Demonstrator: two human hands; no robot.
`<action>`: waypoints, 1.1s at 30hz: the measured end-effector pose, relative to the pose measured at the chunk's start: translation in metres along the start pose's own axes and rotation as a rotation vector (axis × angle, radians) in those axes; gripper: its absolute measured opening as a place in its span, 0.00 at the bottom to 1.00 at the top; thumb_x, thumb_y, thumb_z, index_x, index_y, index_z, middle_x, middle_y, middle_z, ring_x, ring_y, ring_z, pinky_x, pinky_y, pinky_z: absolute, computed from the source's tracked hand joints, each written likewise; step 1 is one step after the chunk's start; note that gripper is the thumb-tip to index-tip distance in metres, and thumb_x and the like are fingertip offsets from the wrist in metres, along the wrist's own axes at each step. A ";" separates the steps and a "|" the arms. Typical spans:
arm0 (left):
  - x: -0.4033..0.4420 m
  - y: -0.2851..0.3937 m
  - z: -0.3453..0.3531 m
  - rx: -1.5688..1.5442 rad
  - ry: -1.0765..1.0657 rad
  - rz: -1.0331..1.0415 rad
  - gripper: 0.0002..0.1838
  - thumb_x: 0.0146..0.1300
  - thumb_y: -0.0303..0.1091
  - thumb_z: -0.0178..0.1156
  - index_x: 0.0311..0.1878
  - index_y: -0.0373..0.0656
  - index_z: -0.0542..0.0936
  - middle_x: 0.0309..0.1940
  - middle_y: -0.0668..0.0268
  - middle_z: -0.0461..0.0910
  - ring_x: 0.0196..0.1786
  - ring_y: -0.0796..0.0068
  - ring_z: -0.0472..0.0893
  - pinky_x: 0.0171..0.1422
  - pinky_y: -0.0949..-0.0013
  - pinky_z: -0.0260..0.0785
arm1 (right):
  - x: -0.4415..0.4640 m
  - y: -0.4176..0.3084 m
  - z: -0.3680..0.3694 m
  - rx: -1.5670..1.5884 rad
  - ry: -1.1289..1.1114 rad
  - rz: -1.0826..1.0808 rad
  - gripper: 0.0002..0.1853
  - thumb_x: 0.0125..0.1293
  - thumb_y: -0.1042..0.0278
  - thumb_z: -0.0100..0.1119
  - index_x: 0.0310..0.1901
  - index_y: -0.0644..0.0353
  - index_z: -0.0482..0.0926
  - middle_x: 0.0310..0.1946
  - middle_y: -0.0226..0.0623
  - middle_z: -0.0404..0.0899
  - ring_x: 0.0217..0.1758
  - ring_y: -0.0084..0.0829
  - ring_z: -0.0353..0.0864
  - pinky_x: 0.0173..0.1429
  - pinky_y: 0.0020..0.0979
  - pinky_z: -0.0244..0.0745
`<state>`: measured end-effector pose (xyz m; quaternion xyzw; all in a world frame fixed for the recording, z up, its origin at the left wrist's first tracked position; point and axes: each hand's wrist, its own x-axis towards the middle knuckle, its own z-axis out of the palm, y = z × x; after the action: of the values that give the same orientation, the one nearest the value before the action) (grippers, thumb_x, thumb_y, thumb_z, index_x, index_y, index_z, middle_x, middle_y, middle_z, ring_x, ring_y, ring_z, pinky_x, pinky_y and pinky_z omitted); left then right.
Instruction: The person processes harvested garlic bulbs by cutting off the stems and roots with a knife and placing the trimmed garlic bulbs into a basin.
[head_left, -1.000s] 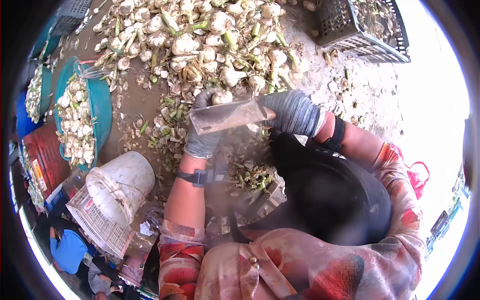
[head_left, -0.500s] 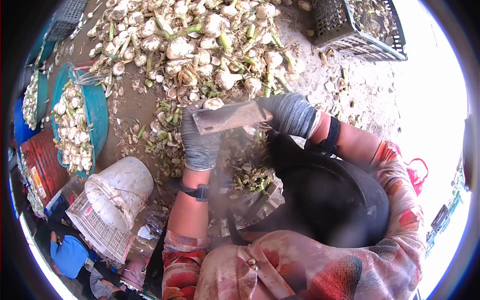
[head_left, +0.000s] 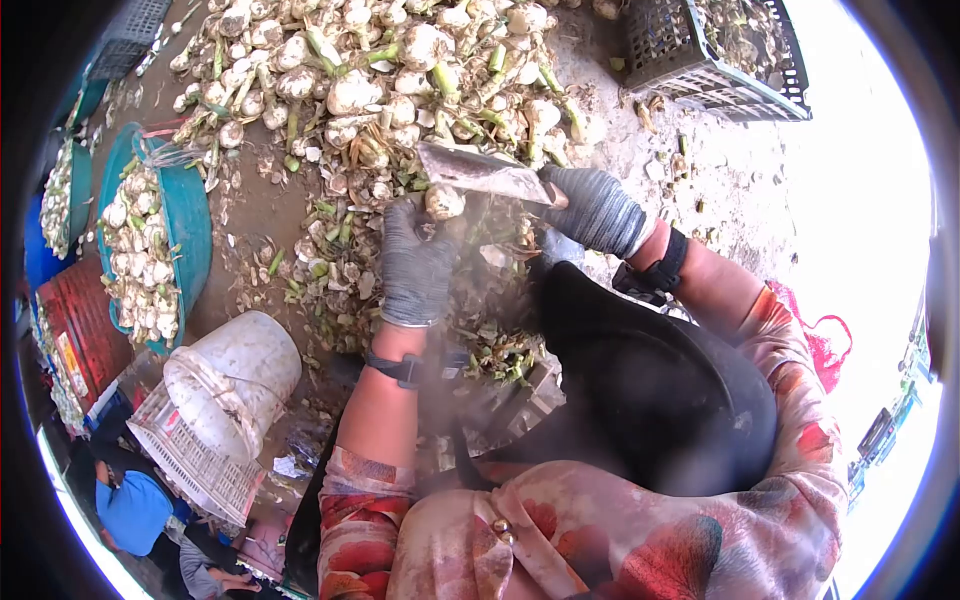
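My left hand [head_left: 418, 262], in a grey knitted glove, is closed round a garlic bulb [head_left: 444, 202] whose pale top shows at the fingertips. In my right hand [head_left: 598, 212], gloved the same way, is the handle of a cleaver [head_left: 482, 174]. Its broad, stained blade points left and lies just above the bulb. Whether the edge touches the bulb I cannot tell. Beyond both hands spreads a large heap of garlic bulbs [head_left: 400, 85] with green stem stubs. Cut stems and peelings [head_left: 335, 265] cover the ground below my hands.
A black basin [head_left: 660, 390] sits close at my right. Leftward are a teal tub [head_left: 190, 250] of trimmed garlic, a white bucket [head_left: 245, 370] and a red tub [head_left: 90, 325]. A dark crate [head_left: 665, 50] stands at the back right. Another person [head_left: 140, 510] is at lower left.
The cleaver has moved up and slightly right, off the front of my left hand. Its blade has tilted the other way. My left hand has shifted slightly right, and the bulb shows more fully.
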<state>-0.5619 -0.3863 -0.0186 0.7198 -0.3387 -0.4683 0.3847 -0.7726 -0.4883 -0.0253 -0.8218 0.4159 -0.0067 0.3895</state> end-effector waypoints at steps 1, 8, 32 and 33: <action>0.002 -0.007 -0.001 0.002 -0.005 -0.002 0.23 0.59 0.25 0.63 0.57 0.37 0.67 0.49 0.62 0.74 0.49 0.75 0.73 0.56 0.70 0.68 | 0.000 -0.006 0.001 0.009 -0.035 -0.034 0.13 0.61 0.56 0.58 0.41 0.54 0.78 0.28 0.46 0.80 0.34 0.50 0.80 0.38 0.44 0.74; 0.004 -0.084 -0.018 0.283 -0.259 0.280 0.18 0.72 0.42 0.51 0.60 0.46 0.73 0.51 0.62 0.78 0.52 0.70 0.77 0.59 0.65 0.69 | 0.005 -0.018 0.015 0.017 -0.078 -0.319 0.10 0.58 0.60 0.57 0.39 0.52 0.77 0.27 0.43 0.80 0.34 0.48 0.82 0.37 0.44 0.75; -0.016 -0.005 -0.011 0.129 -0.274 0.202 0.26 0.59 0.30 0.65 0.58 0.37 0.66 0.48 0.60 0.76 0.48 0.73 0.77 0.53 0.70 0.72 | 0.014 0.022 0.013 -0.202 -0.232 -0.019 0.14 0.59 0.61 0.55 0.45 0.55 0.76 0.24 0.44 0.79 0.31 0.48 0.82 0.35 0.43 0.75; -0.019 0.004 -0.013 0.064 -0.229 0.110 0.24 0.59 0.31 0.65 0.56 0.36 0.67 0.47 0.60 0.76 0.47 0.74 0.76 0.53 0.70 0.71 | 0.023 0.026 -0.003 -0.331 -0.373 0.165 0.14 0.62 0.60 0.54 0.45 0.59 0.77 0.28 0.45 0.82 0.31 0.43 0.83 0.36 0.40 0.77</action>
<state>-0.5563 -0.3693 -0.0039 0.6536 -0.4343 -0.5146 0.3455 -0.7763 -0.5149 -0.0471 -0.8246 0.3978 0.2449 0.3191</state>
